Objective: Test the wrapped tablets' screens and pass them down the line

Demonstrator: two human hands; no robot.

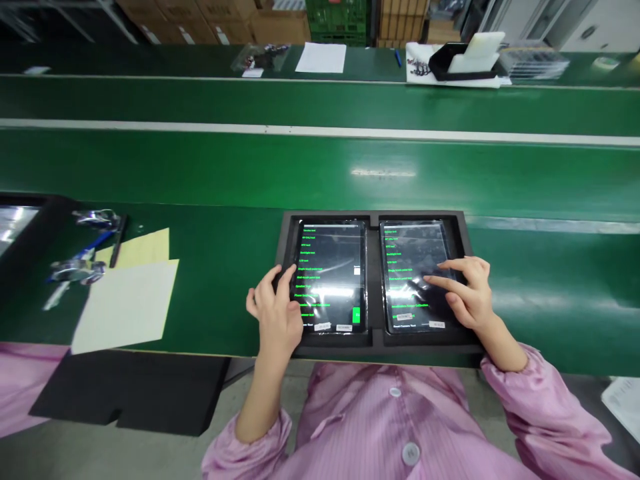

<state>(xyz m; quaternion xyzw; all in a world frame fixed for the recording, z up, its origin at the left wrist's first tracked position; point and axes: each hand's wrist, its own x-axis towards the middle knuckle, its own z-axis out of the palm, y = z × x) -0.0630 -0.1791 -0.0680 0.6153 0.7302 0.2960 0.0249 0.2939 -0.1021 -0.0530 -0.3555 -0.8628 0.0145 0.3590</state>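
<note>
Far L: black case (57, 220), partly in view, then blue pen (97, 243) & white paper (127, 307) overlapping yellow sheet (153, 248), all on green table (215, 287). L hand (277, 319), fingers loosely bent & apart, at L edge of L tablet (330, 273); can't tell if thumb's touching. L tablet & R tablet (407, 263) lie side by side, lit w/ green text, in dark tray (375, 287), divider btwn. R hand (470, 293), nothing gripped, well apart from L, 2 fingers extended over R tablet's screen; contact unclear.
</note>
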